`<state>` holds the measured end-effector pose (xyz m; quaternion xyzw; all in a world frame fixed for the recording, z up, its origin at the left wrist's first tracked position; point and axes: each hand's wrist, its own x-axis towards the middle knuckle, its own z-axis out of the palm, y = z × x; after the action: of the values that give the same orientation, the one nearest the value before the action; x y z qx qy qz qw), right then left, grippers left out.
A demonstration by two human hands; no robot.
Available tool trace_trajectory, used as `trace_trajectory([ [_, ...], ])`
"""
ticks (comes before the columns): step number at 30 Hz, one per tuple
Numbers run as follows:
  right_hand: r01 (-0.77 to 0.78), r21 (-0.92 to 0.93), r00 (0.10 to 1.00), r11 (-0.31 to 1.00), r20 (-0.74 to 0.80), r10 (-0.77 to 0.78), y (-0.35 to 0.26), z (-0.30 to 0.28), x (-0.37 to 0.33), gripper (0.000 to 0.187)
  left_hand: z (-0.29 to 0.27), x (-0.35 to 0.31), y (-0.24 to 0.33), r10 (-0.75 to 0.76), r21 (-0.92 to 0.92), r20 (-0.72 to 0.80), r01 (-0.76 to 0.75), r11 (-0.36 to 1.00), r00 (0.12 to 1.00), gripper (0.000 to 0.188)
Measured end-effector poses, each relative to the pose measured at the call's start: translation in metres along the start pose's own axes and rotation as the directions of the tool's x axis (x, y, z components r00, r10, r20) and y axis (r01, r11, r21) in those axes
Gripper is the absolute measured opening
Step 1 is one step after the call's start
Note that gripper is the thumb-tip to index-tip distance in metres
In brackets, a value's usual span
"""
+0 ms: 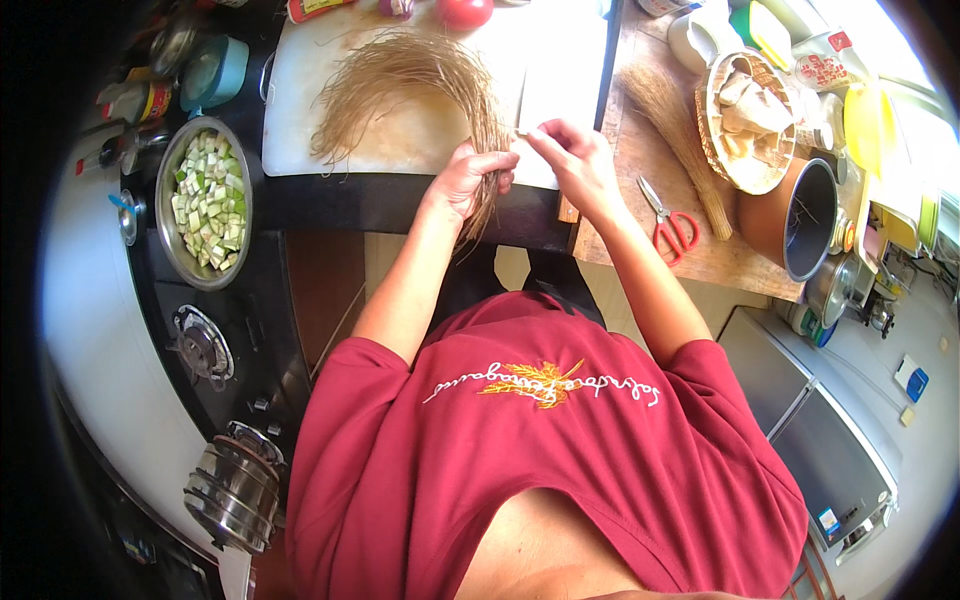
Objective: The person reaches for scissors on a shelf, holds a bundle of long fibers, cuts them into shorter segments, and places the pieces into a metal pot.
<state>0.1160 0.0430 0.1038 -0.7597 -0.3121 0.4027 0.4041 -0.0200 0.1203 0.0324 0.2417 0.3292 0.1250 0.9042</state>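
Observation:
My left hand (468, 178) is closed around a bundle of thin brown dried strands (440, 75) that looks like dried vermicelli. Its loose ends curve up and to the left over the white cutting board (300, 120), while a short tail hangs below the fist. Just right of the bundle, my right hand (580, 165) has thumb and index finger pinched together. A small pale bit shows at those fingertips, too small to name. Below the right hand, a brown wooden handle (568, 210) sticks out past the board's near edge.
Red-handled scissors (672, 236) and a second strand bundle (680, 150) lie on the wooden table (625, 215). Beyond stand a basket of pale pieces (708, 120) and a dark-lined pot (770, 215). At left, a metal bowl (165, 215) holds diced green vegetable beside a gas burner (203, 345).

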Motion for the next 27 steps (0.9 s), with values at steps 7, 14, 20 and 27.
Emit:
trace_trajectory([
  [7,-0.145,0.485,0.943,0.863,-0.195,0.268,0.044,-0.003,-0.054,0.016,0.005,-0.002,0.009,0.089,-0.186,0.158,-0.059,0.981,0.983,0.022],
  [14,0.537,-0.474,0.689,0.698,-0.23,-0.687,0.003,-0.009,-0.048,0.017,-0.001,0.005,0.001,0.067,-0.14,0.165,-0.044,0.989,0.984,0.023],
  [20,0.743,-0.464,0.553,0.483,0.018,-0.833,-0.022,0.0,-0.044,0.018,-0.001,0.012,0.001,0.045,-0.225,0.166,-0.007,0.974,0.985,0.025],
  [27,0.243,-0.206,0.949,0.948,-0.15,-0.276,0.02,0.019,-0.051,0.013,0.0,0.011,0.0,0.042,-0.273,0.175,0.007,0.962,0.984,0.03],
])
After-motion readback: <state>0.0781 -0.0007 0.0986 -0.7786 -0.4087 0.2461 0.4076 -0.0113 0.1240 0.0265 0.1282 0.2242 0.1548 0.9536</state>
